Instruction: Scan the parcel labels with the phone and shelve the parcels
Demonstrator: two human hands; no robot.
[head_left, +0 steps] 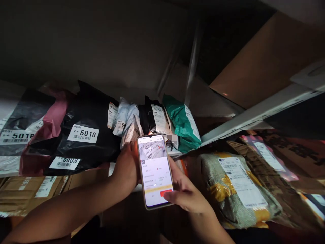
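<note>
My right hand grips a smartphone upright, thumb near a red button at the bottom of its lit screen. The screen displays a photo of a parcel label. My left hand reaches forward behind the phone to the shelf, its fingers closed on a small pale parcel with a barcode label. Beside that parcel stand a black bag with a white label and a green mailer bag.
On the shelf's left lie black mailers labelled 6010 and 6008, a pink bag and one marked 5018. Cardboard boxes sit below. A grey-yellow parcel and further packages lie at right. A metal shelf rail slants across.
</note>
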